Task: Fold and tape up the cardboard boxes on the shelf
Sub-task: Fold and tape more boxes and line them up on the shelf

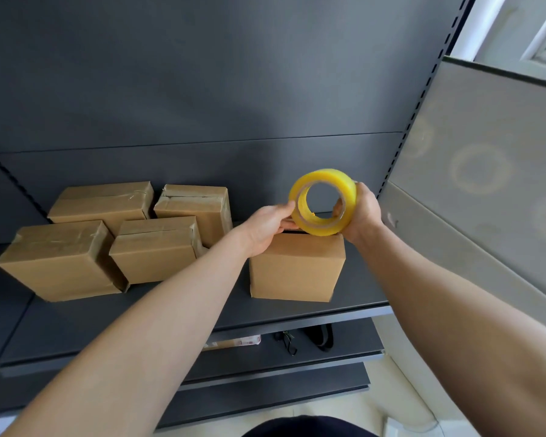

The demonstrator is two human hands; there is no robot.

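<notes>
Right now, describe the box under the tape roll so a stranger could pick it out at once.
On the dark grey shelf, look right of the cluster of four boxes. One cardboard box stands alone near the shelf's right end, just beneath the yellow tape roll. Unlike the others, its visible faces show no tape.

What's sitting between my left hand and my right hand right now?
The yellow tape roll, gripped by the right hand and touched by the left hand, above the untaped box; head view.
</notes>
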